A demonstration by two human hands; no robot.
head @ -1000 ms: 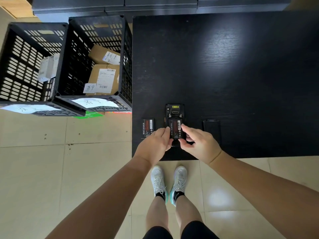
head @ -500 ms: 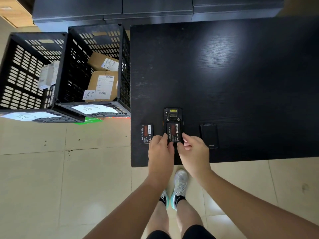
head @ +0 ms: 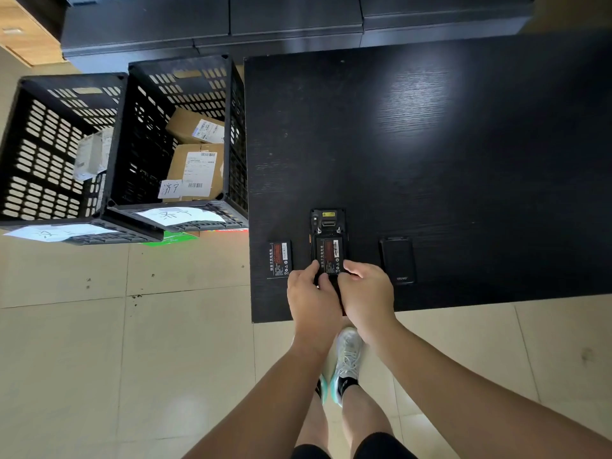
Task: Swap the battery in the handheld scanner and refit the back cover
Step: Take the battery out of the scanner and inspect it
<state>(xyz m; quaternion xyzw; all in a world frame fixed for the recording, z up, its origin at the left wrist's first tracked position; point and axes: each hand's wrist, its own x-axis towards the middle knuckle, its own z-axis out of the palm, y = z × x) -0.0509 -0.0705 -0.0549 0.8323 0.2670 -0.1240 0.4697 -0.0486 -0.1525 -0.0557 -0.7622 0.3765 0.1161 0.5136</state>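
Observation:
The black handheld scanner (head: 328,223) lies face down near the front edge of the black table (head: 430,144), its back open. A battery (head: 328,253) with a red label sits in its compartment. My left hand (head: 311,296) and my right hand (head: 364,289) grip the scanner's near end, thumbs pressing on the battery's lower edge. A second battery (head: 279,259) lies loose on the table just left of the scanner. The black back cover (head: 397,260) lies to the right, apart from my hands.
Two black perforated crates (head: 231,144) stand on the floor left of the table, one holding cardboard parcels (head: 195,167). Dark cabinets (head: 265,21) run along the back. My feet in light shoes (head: 346,359) stand at the table's front edge.
Both hands have closed in tighter around the scanner's near end, now side by side over the battery's lower edge. The view has shifted back a little.

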